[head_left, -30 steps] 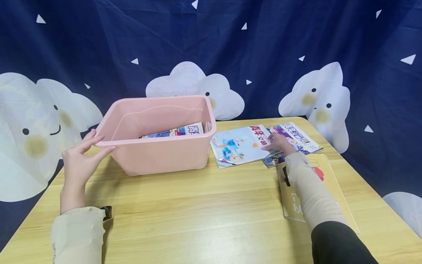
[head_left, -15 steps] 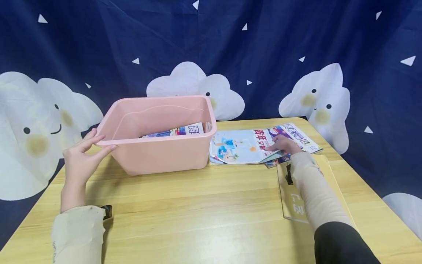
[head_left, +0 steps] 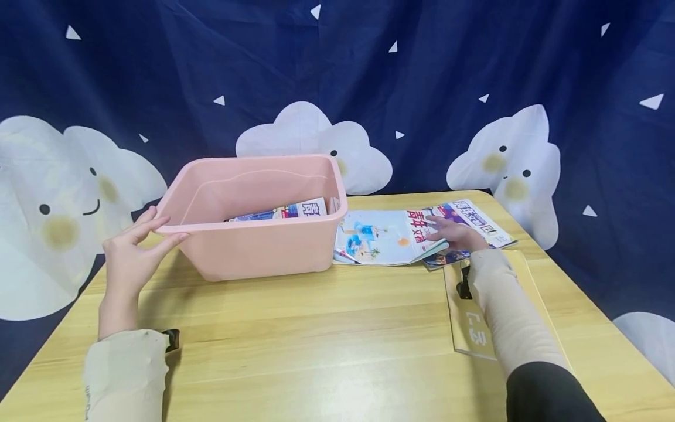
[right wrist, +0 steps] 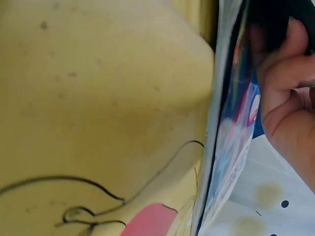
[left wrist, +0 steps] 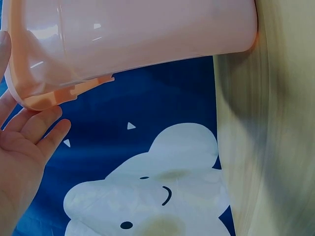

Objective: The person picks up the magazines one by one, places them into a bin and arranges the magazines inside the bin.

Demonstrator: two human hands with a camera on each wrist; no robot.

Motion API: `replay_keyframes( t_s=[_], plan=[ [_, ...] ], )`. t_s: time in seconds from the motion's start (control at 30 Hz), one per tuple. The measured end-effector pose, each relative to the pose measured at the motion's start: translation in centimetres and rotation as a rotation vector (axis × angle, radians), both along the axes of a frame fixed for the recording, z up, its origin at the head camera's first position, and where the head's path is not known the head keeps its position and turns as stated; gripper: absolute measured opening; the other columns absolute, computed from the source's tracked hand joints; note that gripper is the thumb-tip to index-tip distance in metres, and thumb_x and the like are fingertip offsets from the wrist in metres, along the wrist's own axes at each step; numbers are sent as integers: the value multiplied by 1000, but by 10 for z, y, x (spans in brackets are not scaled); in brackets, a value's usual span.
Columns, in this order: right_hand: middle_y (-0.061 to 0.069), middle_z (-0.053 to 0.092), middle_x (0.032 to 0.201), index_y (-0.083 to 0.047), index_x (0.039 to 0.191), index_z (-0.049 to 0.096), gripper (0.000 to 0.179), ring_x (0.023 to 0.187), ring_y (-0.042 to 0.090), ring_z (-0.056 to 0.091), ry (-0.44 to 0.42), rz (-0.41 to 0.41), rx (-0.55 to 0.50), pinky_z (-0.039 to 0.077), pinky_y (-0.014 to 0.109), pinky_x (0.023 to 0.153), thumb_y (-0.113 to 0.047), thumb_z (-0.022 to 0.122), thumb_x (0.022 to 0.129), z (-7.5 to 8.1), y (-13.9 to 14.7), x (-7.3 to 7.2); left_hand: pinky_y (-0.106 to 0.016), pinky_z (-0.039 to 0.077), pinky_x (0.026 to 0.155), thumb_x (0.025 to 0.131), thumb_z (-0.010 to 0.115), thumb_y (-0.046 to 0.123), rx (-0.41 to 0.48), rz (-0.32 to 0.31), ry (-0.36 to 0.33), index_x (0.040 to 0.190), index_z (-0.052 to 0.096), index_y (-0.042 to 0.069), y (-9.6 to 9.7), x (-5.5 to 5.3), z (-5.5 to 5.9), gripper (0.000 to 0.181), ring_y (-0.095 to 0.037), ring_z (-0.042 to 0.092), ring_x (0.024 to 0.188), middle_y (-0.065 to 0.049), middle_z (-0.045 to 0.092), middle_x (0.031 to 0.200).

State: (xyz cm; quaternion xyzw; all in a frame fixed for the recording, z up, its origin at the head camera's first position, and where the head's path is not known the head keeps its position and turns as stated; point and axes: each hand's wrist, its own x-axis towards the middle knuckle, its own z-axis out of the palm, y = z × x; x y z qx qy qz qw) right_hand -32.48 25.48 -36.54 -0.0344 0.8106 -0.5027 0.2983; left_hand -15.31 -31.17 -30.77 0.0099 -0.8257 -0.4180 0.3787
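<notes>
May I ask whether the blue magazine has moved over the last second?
Yes. In the head view, the blue magazine has swung its near left corner leftward, closer to the stationary bin.

The left hand [head_left: 132,252] pinches the near left corner of the pink bin [head_left: 258,252], its left forearm [head_left: 126,375] rising from nearer the body. The right forearm [head_left: 514,316] reaches forward right of the bin; the right hand [head_left: 454,233] points its spread fingers toward it.

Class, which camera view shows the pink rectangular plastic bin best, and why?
The head view: the bin appears nearly whole, open top included. The left wrist view crops it to part of its outer wall and rim; the right wrist view shows none.
</notes>
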Motion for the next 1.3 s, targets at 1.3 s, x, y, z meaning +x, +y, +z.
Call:
replay_keyframes(
  t_s=[1.3],
  plan=[
    [13,62,87,-13,143,15,54,72,24,64,126,-276,-855,53,31,57,2,34,94,54,24,11,-21,35,95,62,81,6,1,-7,9,101,67,-1,2,2,1,42,-8,49,111,-16,56,116]
  ],
)
